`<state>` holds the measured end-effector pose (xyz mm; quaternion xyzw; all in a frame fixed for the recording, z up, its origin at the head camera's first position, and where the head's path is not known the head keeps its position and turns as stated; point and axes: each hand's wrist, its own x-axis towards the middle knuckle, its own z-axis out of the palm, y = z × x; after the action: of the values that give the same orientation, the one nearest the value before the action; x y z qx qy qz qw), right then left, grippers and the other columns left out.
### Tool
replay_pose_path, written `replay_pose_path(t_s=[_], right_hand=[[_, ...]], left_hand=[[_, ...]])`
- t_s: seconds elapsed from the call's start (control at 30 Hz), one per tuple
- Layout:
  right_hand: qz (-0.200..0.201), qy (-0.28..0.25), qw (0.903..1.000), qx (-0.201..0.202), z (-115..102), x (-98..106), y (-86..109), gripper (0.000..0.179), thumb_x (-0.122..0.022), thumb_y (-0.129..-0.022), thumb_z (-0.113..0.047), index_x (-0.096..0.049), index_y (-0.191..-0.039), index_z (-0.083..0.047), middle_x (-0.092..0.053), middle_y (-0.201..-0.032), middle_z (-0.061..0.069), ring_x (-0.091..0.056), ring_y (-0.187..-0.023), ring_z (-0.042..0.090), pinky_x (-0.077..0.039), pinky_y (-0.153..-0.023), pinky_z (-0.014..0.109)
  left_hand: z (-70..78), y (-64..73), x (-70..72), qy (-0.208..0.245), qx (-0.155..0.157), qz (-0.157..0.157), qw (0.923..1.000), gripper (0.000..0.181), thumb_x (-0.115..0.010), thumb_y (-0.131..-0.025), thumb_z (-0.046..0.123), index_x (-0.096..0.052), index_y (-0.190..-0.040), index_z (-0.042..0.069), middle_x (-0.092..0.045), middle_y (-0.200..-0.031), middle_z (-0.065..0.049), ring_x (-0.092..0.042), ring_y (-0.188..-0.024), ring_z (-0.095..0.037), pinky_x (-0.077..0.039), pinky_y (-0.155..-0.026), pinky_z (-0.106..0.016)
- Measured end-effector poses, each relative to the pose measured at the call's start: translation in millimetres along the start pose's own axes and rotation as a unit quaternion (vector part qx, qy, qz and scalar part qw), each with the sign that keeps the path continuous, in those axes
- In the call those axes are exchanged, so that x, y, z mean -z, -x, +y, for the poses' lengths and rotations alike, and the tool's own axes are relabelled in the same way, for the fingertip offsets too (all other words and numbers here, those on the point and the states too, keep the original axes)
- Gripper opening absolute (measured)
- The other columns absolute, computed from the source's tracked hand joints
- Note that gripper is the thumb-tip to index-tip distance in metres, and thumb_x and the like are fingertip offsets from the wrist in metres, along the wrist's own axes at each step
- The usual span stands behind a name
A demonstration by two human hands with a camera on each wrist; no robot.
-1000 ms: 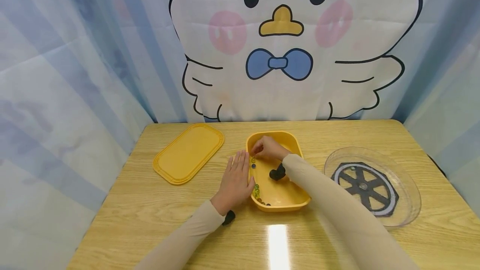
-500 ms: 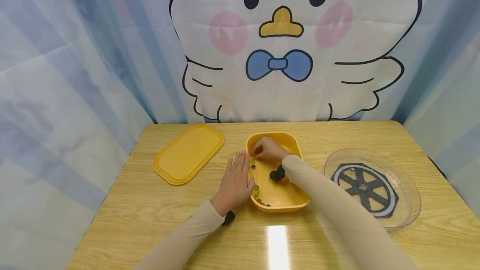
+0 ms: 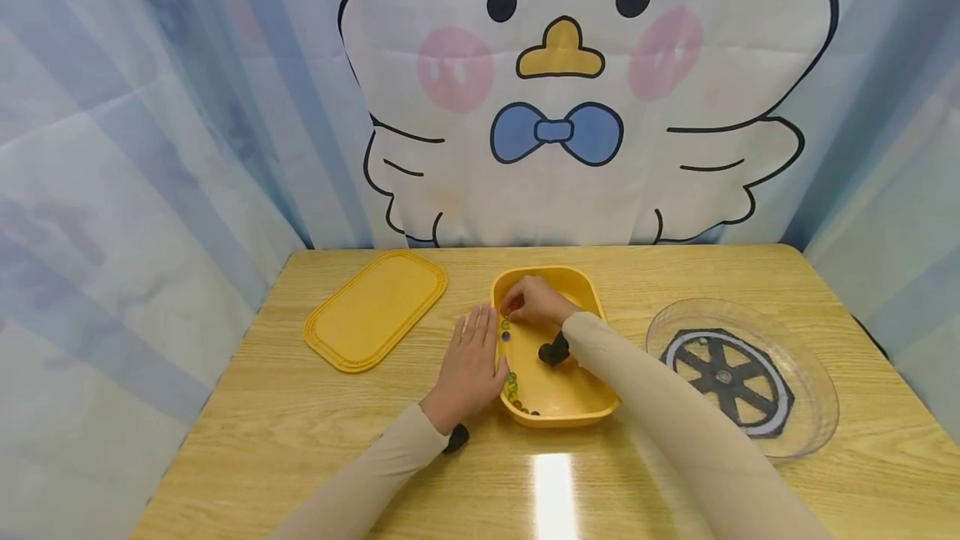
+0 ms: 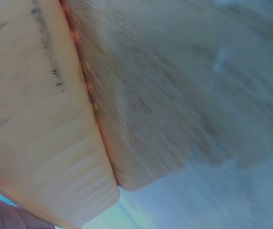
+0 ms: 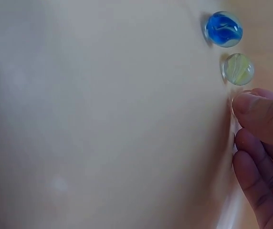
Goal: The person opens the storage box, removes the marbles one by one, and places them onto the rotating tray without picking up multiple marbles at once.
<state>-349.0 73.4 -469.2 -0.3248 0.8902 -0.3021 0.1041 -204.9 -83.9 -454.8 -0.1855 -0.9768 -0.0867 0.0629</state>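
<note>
My left hand lies with straight fingers along the left rim of a yellow plastic bin. In the left wrist view the bin's ribbed outer wall fills the left side. My right hand reaches inside, at the far left part of the bin. Its thumb and forefinger pinch a glass marble against the wall, mostly hidden by the fingertips. Beside it in the right wrist view sit a pale yellow marble and a blue swirled marble. Several green and brown marbles line the near left corner.
A yellow lid lies on the wooden table at the back left. To the right stands a round clear dish with a black and white wheel shape and a small marble in it. A printed curtain hangs behind.
Both hands keep their places at the bin. The whole head view has shifted slightly, so everything appears a little lower.
</note>
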Motion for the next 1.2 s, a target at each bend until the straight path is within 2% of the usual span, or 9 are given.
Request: replay_pose_path(t_s=[0.3,0.47,0.7,0.97,1.2], right_hand=[[0.001,0.005,1.0,-0.008,-1,3,2.1,0.008,-0.072,-0.079,-0.005,-0.074,-0.087,-0.007,-0.071,-0.083,0.004,-0.061,-0.073,0.01,-0.053,-0.071,0.024],[0.008,0.024,0.9996,0.013,-3,7,4.0,0.007,-0.072,-0.079,-0.005,-0.073,-0.086,-0.005,-0.071,-0.083,0.006,-0.061,-0.073,0.012,-0.053,-0.07,0.024],[0.012,0.013,0.9998,0.01,-10,16,8.6,0.007,-0.072,-0.078,-0.006,-0.071,-0.085,-0.004,-0.069,-0.082,0.006,-0.06,-0.074,0.013,-0.052,-0.071,0.026],[0.025,0.012,0.9991,0.032,-18,26,13.8,0.004,-0.072,-0.079,-0.006,-0.07,-0.082,-0.005,-0.068,-0.079,0.005,-0.057,-0.069,0.011,-0.05,-0.067,0.025],[0.026,-0.002,0.9984,0.05,-22,34,25.9,0.006,-0.071,-0.08,-0.005,-0.07,-0.085,-0.004,-0.068,-0.08,0.004,-0.059,-0.071,0.011,-0.051,-0.069,0.027]], left_hand=[[2.5,0.4,0.0,-0.001,-0.001,-0.004,1.0,0.064,-0.043,-0.096,0.028,-0.023,-0.147,-0.005,-0.026,-0.153,-0.02,-0.022,-0.144,-0.032,-0.019,-0.117,-0.046],[3.1,0.2,0.2,-0.001,0.001,-0.003,1.0,0.064,-0.043,-0.096,0.028,-0.023,-0.147,-0.005,-0.027,-0.153,-0.02,-0.022,-0.144,-0.032,-0.019,-0.117,-0.046],[3.6,-0.1,2.7,0.003,0.003,-0.004,1.0,0.064,-0.044,-0.096,0.028,-0.023,-0.147,-0.006,-0.026,-0.153,-0.021,-0.022,-0.144,-0.032,-0.019,-0.117,-0.046],[2.1,-1.1,1.4,-0.001,0.005,-0.007,1.0,0.064,-0.044,-0.096,0.028,-0.023,-0.147,-0.005,-0.027,-0.153,-0.02,-0.021,-0.145,-0.031,-0.018,-0.118,-0.046],[2.2,-1.8,1.3,-0.006,0.003,-0.009,0.9999,0.064,-0.044,-0.095,0.028,-0.024,-0.147,-0.005,-0.028,-0.153,-0.019,-0.022,-0.144,-0.031,-0.018,-0.118,-0.046]])
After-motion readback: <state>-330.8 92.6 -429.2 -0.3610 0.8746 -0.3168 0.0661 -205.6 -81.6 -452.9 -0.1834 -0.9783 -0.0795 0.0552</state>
